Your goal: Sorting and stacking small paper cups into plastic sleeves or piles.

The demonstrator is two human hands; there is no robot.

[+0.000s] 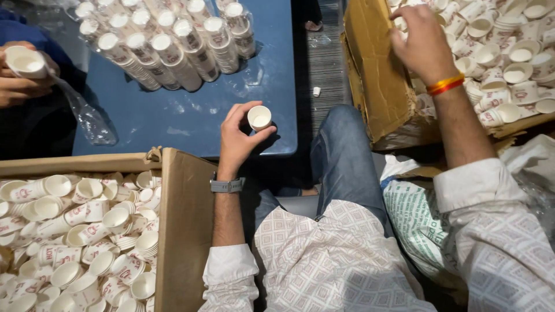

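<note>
My left hand point(234, 138) holds one small white paper cup point(259, 117) upright between thumb and fingertips, over the near edge of the blue table point(191, 115), the fingers curled closed around its wall. My right hand point(425, 40) reaches into the cardboard box point(376, 75) at right, fingers bent down among loose cups point(509, 52); whether it grips any I cannot tell. Bagged cup stacks point(167, 40) lie on the table; a second box point(185, 231) of cups sits at left, and another person's hands point(20, 72) hold a cup.

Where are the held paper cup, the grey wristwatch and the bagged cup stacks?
paper cup point(259, 117), head view, on its white inside.
grey wristwatch point(226, 185), head view, on the strap at the left wrist.
bagged cup stacks point(167, 43), head view, on a middle stack's rim.
</note>
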